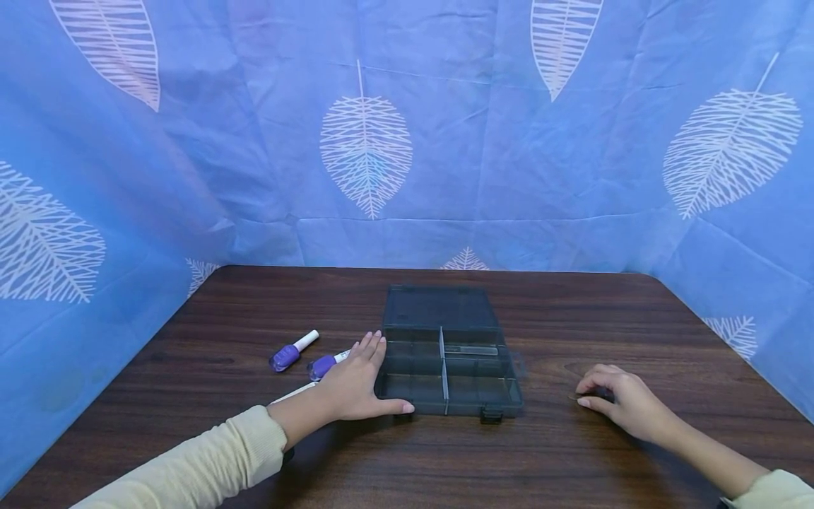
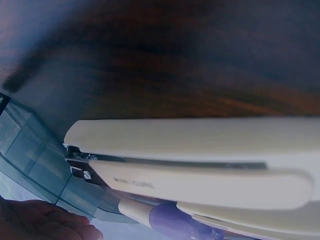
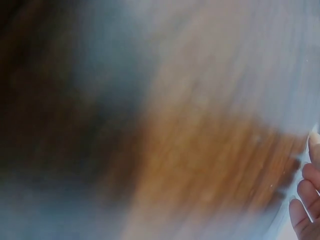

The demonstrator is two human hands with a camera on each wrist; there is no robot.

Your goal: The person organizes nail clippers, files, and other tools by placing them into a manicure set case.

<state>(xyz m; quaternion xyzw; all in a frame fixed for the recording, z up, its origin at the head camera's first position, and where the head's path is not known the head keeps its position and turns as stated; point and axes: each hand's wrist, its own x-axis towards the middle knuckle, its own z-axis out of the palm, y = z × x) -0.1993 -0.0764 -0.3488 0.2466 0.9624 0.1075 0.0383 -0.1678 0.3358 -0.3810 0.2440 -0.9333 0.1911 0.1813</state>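
Observation:
A dark translucent compartment box [image 1: 483,408] lies on the table with its lid [image 1: 439,306] folded back. Thin upright dividers [image 1: 445,385] split its inside, and a clear strip [image 1: 470,350] lies in the back right compartment. My left hand [image 1: 352,382] rests against the box's left side, fingers extended and thumb at the front corner. Under the left wrist are cream-coloured tools; one, a nail clipper by its look, [image 2: 200,182] bears lettering. To the right of the box, my right hand [image 1: 626,403] rests on the table, fingers loosely bent; I see nothing clearly held.
Two purple nail polish bottles with white caps lie left of the box: one bottle [image 1: 284,358] farther left, the other bottle [image 1: 321,366] beside the left hand. The dark wooden table [image 1: 540,466] ends at a blue leaf-patterned cloth [image 1: 439,162] behind and at both sides.

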